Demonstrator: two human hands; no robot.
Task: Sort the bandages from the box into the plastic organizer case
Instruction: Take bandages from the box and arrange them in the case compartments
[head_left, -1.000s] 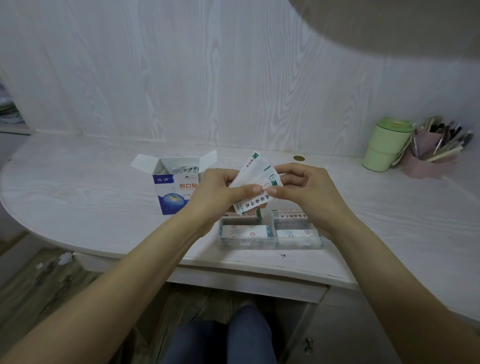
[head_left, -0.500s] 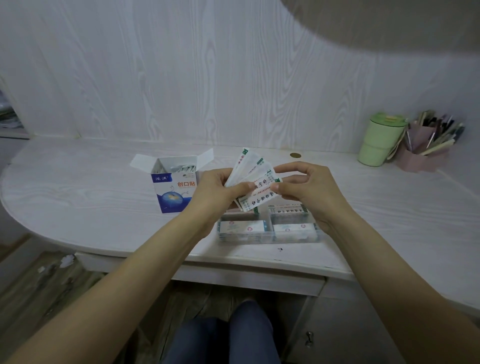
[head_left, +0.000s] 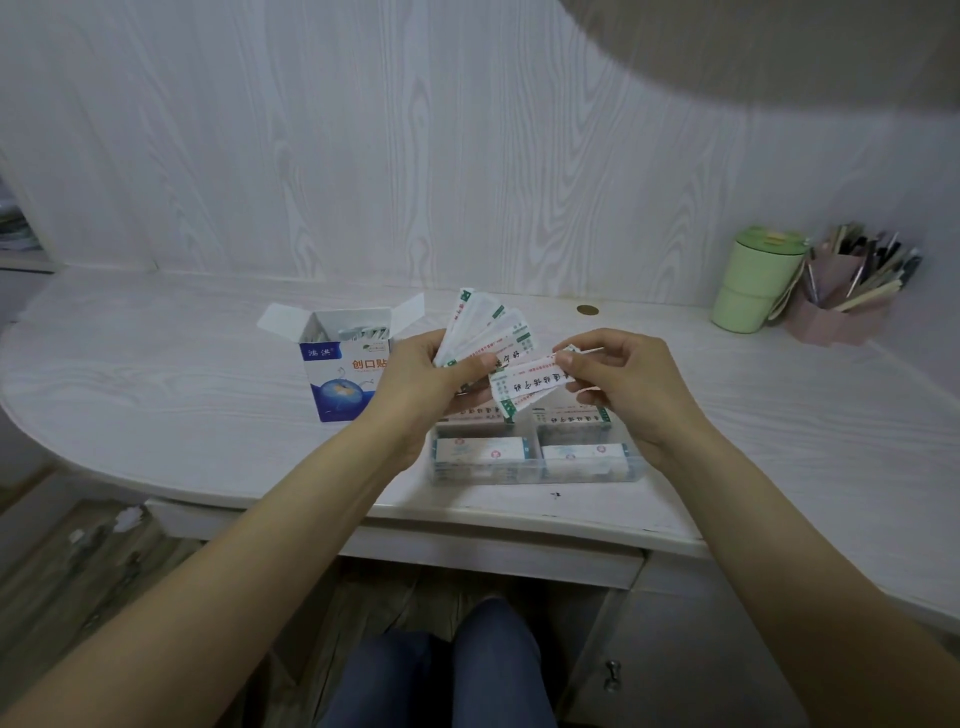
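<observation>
Head view, item: right hand (head_left: 618, 384) pinches one bandage (head_left: 530, 385), now pulled clear of the fan (head_left: 488, 332) gripped by left hand (head_left: 421, 384) (joined a second ago). Organizer case (head_left: 535, 470) directly below, part-filled; box (head_left: 345, 371) left, open. Separated piece likely ready for filing.

The desk (head_left: 156, 395) and wall (head_left: 363, 156) look like whitewashed wood grain with a matt finish. The box (head_left: 337, 384) is printed card with a slight sheen, the bandages (head_left: 493, 332) are in smooth white paper wrappers, and the case (head_left: 535, 470) is clear glossy plastic. The cup (head_left: 753, 286) looks like matt green plastic, the pen holder (head_left: 836, 312) matt pink.
</observation>
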